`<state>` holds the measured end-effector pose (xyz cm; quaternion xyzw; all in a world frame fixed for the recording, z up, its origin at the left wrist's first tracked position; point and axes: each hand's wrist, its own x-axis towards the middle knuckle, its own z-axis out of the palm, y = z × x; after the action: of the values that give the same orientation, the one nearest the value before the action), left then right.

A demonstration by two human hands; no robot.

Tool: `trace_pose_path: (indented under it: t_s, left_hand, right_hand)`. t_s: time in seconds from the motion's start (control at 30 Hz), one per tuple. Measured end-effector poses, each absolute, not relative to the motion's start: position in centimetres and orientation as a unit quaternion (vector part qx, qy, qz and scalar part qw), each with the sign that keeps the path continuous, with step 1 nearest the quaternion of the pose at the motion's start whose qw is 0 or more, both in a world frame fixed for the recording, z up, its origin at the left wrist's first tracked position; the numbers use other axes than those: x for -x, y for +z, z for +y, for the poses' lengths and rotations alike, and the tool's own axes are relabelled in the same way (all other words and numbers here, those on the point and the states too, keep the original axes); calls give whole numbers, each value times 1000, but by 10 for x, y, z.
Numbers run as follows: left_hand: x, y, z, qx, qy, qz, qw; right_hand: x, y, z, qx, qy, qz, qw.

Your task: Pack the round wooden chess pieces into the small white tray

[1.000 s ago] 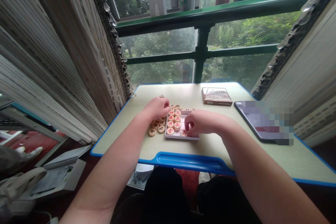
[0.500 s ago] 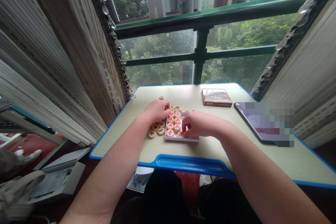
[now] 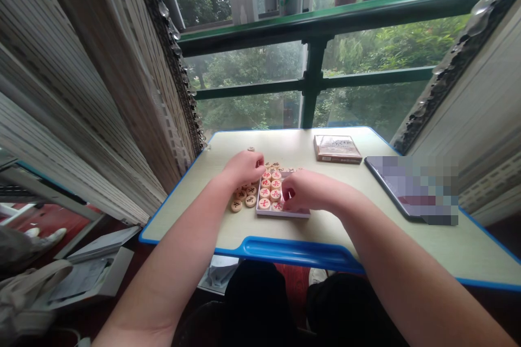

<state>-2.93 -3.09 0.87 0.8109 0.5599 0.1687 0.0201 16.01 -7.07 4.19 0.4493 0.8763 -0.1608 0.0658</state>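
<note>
A shallow white box (image 3: 290,213) sits on the small table, with round wooden Chinese chess pieces in two columns in it, red characters facing up. Over its right part, my right hand (image 3: 311,188) is closed, fingertips at a red-marked Chinese chess piece (image 3: 278,206) in the bottom row. My left hand (image 3: 245,167) is at the box's upper left corner with fingers curled. What those fingers hold, if anything, is hidden. Dark-marked pieces (image 3: 236,205) lie left of the box, partly under my left hand. More pieces (image 3: 275,165) lie beyond the box.
One single piece (image 3: 251,149) is beyond my left hand. A flat printed box (image 3: 337,149) lies at the table's back right, and a tablet-like device (image 3: 402,190), partly blurred out, is in front of it. A blue-edged groove (image 3: 297,251) runs along the front edge.
The red-marked piece at my right fingertips has shifted slightly left, closer to its neighbour in the bottom row. My left hand stays about where it was. The view has tilted slightly.
</note>
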Motion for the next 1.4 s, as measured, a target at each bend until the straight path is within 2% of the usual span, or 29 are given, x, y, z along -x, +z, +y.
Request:
trace_pose_path:
  t_s: [0.67,0.97,1.4]
  left_hand:
    - [29,11,-32,-805,139,577,17]
    - [29,10,-31,-803,134,580,18]
    - [29,12,-32,-806,130,577,17]
  right_hand:
    - [-158,47,-75,-459,-136,874,82]
    - [-161,42,-69,-440,-130,888,-27]
    - [-156,33,-67,-421,-149,894,-30]
